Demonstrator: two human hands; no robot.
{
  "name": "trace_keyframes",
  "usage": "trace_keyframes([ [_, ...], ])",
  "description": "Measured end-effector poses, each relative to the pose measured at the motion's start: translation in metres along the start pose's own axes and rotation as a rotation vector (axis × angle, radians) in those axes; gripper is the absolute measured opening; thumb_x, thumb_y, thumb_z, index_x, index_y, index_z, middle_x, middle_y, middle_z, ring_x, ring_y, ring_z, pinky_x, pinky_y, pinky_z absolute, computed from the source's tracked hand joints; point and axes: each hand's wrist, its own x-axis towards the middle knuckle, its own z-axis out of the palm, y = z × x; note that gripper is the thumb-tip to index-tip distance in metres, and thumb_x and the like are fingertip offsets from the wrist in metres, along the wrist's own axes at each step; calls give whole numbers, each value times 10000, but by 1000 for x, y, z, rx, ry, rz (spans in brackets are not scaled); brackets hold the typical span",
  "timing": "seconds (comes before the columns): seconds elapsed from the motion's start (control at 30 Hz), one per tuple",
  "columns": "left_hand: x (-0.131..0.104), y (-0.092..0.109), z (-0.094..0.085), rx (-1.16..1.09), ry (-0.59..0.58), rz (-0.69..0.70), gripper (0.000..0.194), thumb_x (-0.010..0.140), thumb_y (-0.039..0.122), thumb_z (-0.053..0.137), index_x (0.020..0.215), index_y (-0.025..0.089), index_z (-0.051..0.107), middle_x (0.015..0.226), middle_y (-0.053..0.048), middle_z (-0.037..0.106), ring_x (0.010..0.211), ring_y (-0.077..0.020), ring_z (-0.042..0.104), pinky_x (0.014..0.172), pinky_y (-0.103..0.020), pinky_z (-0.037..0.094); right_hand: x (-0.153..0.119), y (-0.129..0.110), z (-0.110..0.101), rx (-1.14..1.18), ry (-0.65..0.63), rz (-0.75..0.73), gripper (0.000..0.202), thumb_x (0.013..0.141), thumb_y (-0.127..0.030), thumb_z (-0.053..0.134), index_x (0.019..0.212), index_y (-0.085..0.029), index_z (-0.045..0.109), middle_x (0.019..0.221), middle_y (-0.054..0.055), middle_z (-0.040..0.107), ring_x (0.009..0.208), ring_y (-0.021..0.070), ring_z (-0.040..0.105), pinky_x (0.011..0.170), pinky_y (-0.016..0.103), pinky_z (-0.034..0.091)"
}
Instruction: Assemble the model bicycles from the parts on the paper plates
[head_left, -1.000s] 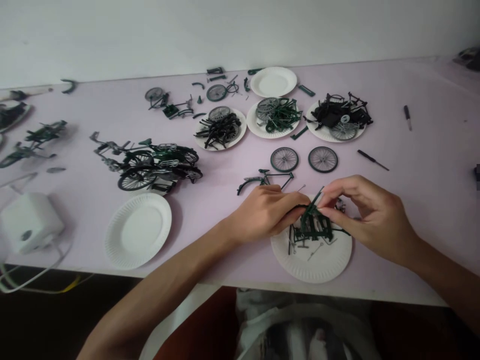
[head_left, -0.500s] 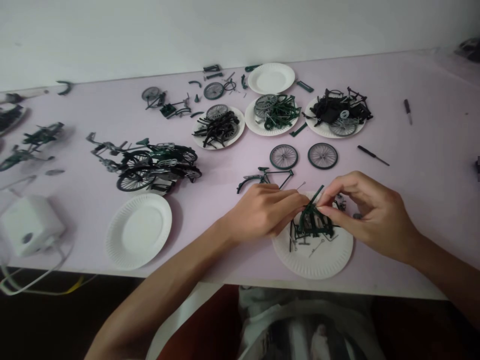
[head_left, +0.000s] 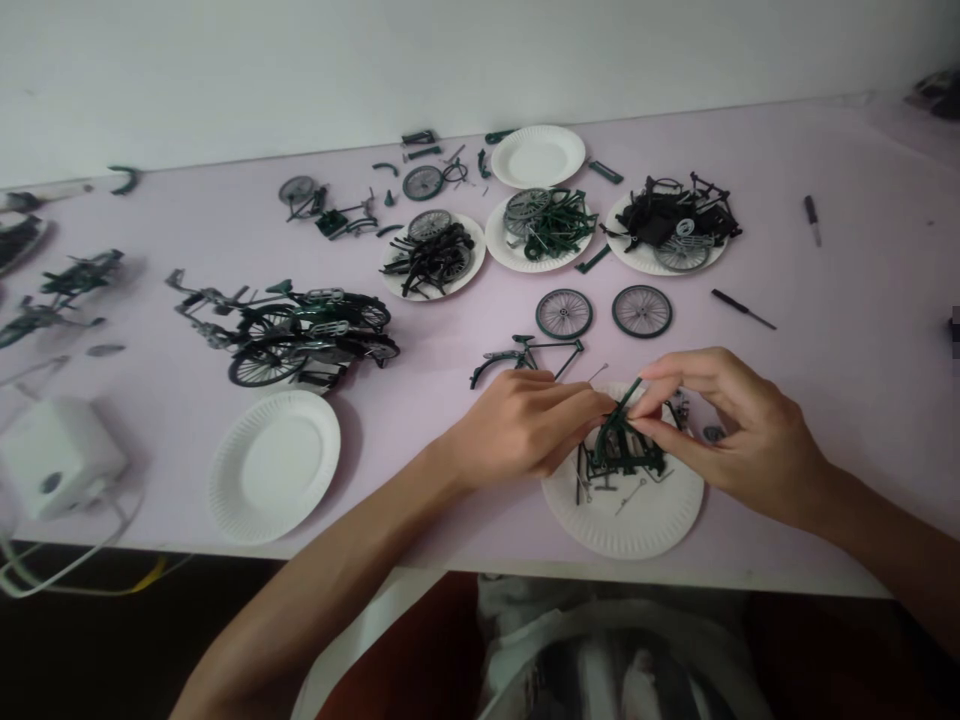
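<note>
Over a white paper plate (head_left: 626, 530) near the table's front edge, my left hand (head_left: 529, 425) and my right hand (head_left: 720, 430) pinch a dark green curved part (head_left: 616, 420) between them, fingertips nearly touching. Its upper end sticks up between the hands. Below it, dark green pieces (head_left: 630, 464) and thin metal rods (head_left: 631, 496) lie on the plate. A green bicycle frame (head_left: 551, 346) rests just behind my left hand. Two spoked wheels, one on the left (head_left: 564, 313) and one on the right (head_left: 642, 311), lie flat behind the plate.
Assembled model bicycles (head_left: 307, 325) stand at the left beside a bare paper plate (head_left: 279, 465). Plates of black (head_left: 431, 258), green (head_left: 551, 225) and mixed parts (head_left: 675, 225) are farther back. Two screwdrivers (head_left: 742, 308) (head_left: 813, 220) lie right. A white box (head_left: 60, 455) sits far left.
The whole view has shifted slightly. My right hand's fingertips have moved a little on the curved green part; my left hand keeps its pinch.
</note>
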Motion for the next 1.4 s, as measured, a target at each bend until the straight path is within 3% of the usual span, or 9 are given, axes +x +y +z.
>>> trace_keyframes([
  [0.27,-1,0,-1,3,-19,5,79,1041,111,519,1073,143,583,751,5,690,504,-115,469,482,-285,353,-1,0,-2,-43,-19,-74,358,958,-97,672,1270,-236,564,884,-24,734,841,105,721,836,195,610],
  [0.73,1,3,-4,168,-73,63,153,1016,53,472,1016,153,587,655,35,587,485,-125,341,483,-291,324,2,-2,0,-72,-36,94,321,900,-122,705,1189,-231,617,852,-16,742,774,144,733,728,236,631],
  [0.87,-1,2,-2,78,-89,38,157,1002,42,479,1009,140,600,669,13,615,489,-129,368,485,-300,335,2,-1,0,-63,-35,68,299,895,-108,708,1149,-247,635,862,-13,754,774,153,747,705,250,637],
  [1.13,-3,4,5,-281,-51,-103,121,1066,161,500,1062,132,618,759,-25,713,564,-105,585,514,-259,400,3,-3,-3,-39,-12,101,167,921,-185,757,1035,-264,665,875,-24,787,785,152,765,672,236,622],
  [1.4,-1,2,6,-421,-23,-214,105,1029,140,564,1067,133,662,760,-24,731,564,-87,606,522,-217,419,6,-4,-5,-62,11,64,98,921,-179,760,909,-271,729,869,-39,807,713,144,756,611,240,609],
])
